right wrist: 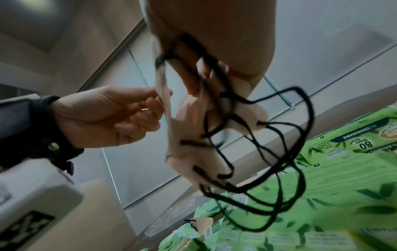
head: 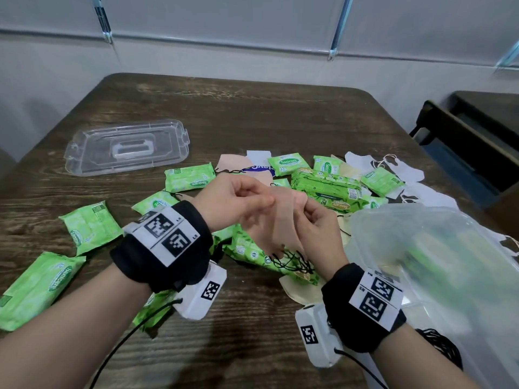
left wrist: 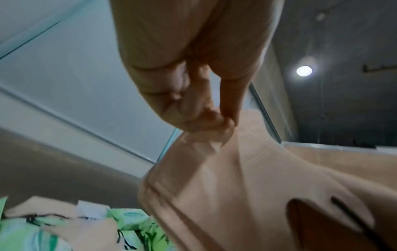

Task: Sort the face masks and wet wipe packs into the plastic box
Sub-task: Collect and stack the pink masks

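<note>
Both hands hold a bunch of peach face masks [head: 283, 226] above the table, black ear loops [head: 292, 262] dangling below. My left hand [head: 241, 200] pinches the masks' top edge between thumb and fingers; the pinch shows in the left wrist view [left wrist: 214, 122]. My right hand [head: 317, 220] grips the masks [right wrist: 193, 129] from the right, loops [right wrist: 268, 152] hanging past its fingers. The clear plastic box [head: 438, 265] stands at the right with green packs inside. Green wet wipe packs [head: 191, 178] and a large pack [head: 325, 189] lie scattered on the table.
The box's clear lid [head: 126, 147] lies at the back left of the wooden table [head: 252, 113]. White masks [head: 393, 167] and a beige mask [head: 300, 287] lie among the packs. A dark bench [head: 463, 136] stands to the right.
</note>
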Available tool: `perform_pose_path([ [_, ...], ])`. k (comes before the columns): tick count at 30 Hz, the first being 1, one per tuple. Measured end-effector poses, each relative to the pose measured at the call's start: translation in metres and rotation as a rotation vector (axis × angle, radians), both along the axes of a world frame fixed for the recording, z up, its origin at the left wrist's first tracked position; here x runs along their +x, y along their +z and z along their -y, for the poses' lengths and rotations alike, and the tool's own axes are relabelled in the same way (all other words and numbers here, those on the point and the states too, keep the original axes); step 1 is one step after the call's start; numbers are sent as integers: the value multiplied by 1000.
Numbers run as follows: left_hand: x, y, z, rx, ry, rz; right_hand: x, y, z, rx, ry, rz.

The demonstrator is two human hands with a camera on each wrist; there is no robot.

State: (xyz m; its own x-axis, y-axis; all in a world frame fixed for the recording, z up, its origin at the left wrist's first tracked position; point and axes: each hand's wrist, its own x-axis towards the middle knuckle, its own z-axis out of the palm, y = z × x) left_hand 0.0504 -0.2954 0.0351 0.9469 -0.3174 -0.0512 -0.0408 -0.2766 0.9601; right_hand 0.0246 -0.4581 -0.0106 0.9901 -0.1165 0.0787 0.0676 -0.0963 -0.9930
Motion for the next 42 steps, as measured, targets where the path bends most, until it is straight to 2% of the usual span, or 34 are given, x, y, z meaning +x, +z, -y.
perform_pose_path([
  [5,5,-10,3,180,138,209,-1,3,-2,20,49,-44],
  [7,7,-15,4,153,163,224,-2,4,-2,47,71,-42],
  [10,7,-24,7,33,120,144,-2,4,-2,63,105,-61],
  [12,7,-30,12,15,118,117,-1,2,-2,76,132,-87],
  [18,7,-53,21,-89,266,59,-1,0,-1,15,222,-196],
  [20,8,-56,22,-129,260,23,-2,-3,-4,16,206,-205],
  [22,12,-57,21,-93,253,6,-1,-7,-3,0,179,-210],
  [27,49,-74,-11,142,367,-61,1,-9,0,-14,123,-219],
  [30,79,-92,-42,584,365,-24,2,-10,0,-14,106,-223],
  [34,109,-109,-67,982,154,-104,4,-11,1,-19,108,-224],
  [37,124,-117,-70,1105,-19,-161,4,-12,2,-36,105,-235],
  [42,135,-124,-65,1314,-210,-123,5,-13,1,-64,105,-233],
])
